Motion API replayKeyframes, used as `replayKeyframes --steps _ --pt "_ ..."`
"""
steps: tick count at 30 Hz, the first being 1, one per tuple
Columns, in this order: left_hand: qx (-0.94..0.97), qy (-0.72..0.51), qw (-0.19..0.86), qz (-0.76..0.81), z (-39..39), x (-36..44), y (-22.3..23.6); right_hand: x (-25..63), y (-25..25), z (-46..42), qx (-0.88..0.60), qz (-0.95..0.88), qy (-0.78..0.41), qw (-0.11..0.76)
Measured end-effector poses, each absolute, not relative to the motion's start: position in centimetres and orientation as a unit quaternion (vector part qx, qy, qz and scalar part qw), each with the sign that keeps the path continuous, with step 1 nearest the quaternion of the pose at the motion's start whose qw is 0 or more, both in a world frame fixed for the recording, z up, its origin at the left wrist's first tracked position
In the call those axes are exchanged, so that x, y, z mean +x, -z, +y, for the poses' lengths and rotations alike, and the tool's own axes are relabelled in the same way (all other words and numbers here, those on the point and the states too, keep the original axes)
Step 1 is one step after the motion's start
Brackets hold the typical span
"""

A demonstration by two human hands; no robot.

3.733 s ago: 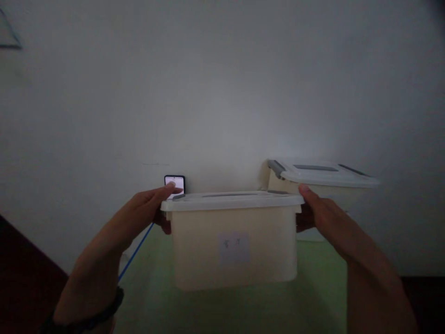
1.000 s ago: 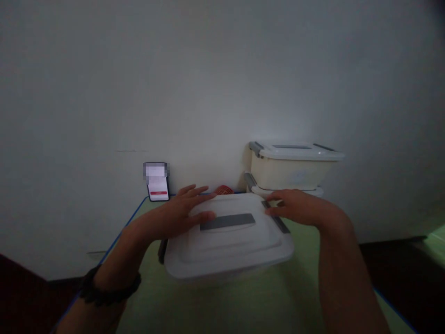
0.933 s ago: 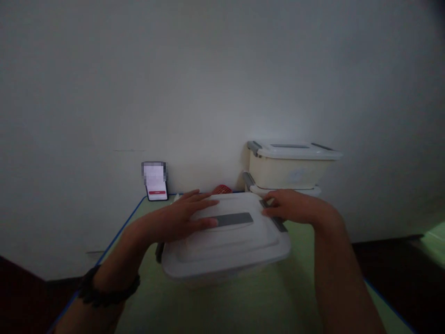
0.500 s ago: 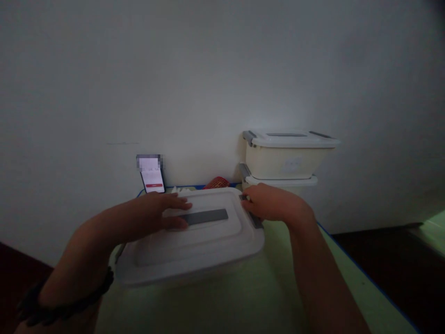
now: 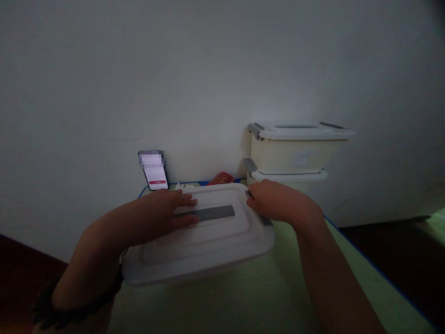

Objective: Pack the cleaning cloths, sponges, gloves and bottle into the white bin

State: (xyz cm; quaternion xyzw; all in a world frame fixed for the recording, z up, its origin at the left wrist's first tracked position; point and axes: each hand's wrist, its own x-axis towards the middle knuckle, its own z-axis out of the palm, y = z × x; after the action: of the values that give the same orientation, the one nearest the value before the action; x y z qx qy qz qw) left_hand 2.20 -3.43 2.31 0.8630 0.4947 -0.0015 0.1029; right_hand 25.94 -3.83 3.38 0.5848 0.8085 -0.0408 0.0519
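A storage box with a white lid (image 5: 208, 243) sits in front of me; its body is mostly hidden beneath the lid. My left hand (image 5: 170, 211) lies on top of the lid with fingers stretched out and spread, partly covering the grey strip (image 5: 219, 212) in its middle. At the lid's right edge, the fingers of my right hand (image 5: 271, 197) are bent over the grey latch (image 5: 266, 220). Part of that latch is hidden by the hand, and whether it is fastened I cannot tell.
Two similar boxes stand stacked at the back right, the upper box (image 5: 278, 153) on the lower box (image 5: 295, 177). A phone (image 5: 156, 176) leans against the wall (image 5: 194, 83). Behind the lid a red patterned item (image 5: 222, 178) shows. The green table (image 5: 347, 264) has a blue edge.
The whole view has shifted a little, so everything appears slightly farther right and higher. Both hands keep about the same places on the lid and latch.
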Motion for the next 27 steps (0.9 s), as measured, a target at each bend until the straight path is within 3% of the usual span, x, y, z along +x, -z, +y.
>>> replayKeyframes --steps 15,27 --pt "0.865 -0.007 0.109 0.491 -3.1 1.8 -2.0 26.6 -2.8 -3.1 0.565 0.823 0.030 0.049" --pt "0.858 -0.014 0.127 0.498 -2.7 1.5 -2.4 28.0 -2.6 -2.0 0.559 0.804 0.203 0.024"
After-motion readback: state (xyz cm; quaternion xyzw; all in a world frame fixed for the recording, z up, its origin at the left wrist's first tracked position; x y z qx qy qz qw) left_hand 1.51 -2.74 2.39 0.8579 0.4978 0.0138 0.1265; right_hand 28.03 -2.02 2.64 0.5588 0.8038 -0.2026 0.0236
